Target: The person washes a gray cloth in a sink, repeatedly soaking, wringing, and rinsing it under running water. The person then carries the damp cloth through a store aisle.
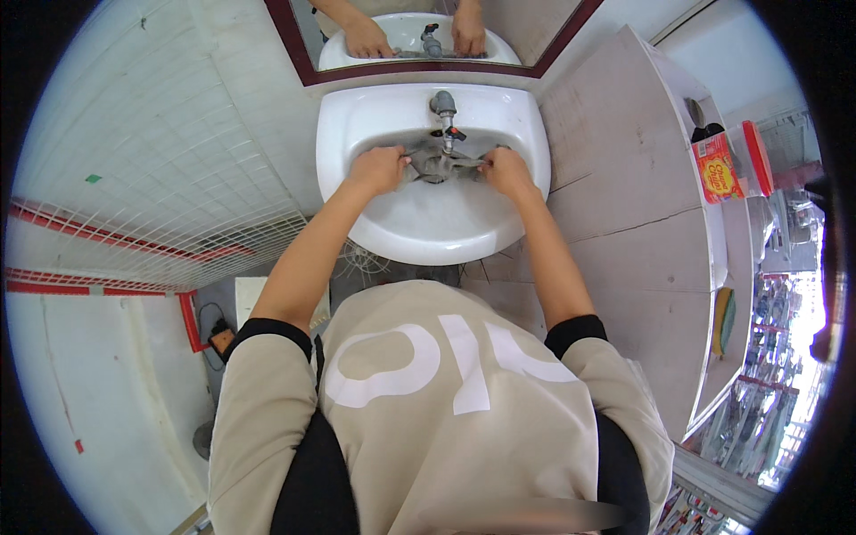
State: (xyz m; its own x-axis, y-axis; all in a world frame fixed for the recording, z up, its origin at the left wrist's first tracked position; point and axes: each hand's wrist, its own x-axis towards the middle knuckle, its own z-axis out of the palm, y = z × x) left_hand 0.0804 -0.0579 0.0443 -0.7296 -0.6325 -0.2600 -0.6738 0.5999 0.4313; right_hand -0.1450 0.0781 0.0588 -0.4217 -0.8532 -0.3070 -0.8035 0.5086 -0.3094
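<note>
A grey cloth (434, 166) is stretched between my two hands inside the white sink (428, 241), right below the faucet (446, 116). My left hand (382, 168) pinches the cloth's left end near the basin's inner wall. On the other side, my right hand (506, 171) grips its right end. The cloth looks wet and bunched in the middle, under the spout. The grey faucet has a small handle with a red-orange tip; I cannot tell for sure whether water is running. Both hands hide part of the basin rim.
A dark-red framed mirror (428, 76) hangs above the sink, reflecting both hands. White wire mesh (178, 236) stands at the left. A wooden panel (624, 232) borders the right, with shelves holding a red-lidded plastic tub (753, 160) and a yellow-green sponge (723, 321).
</note>
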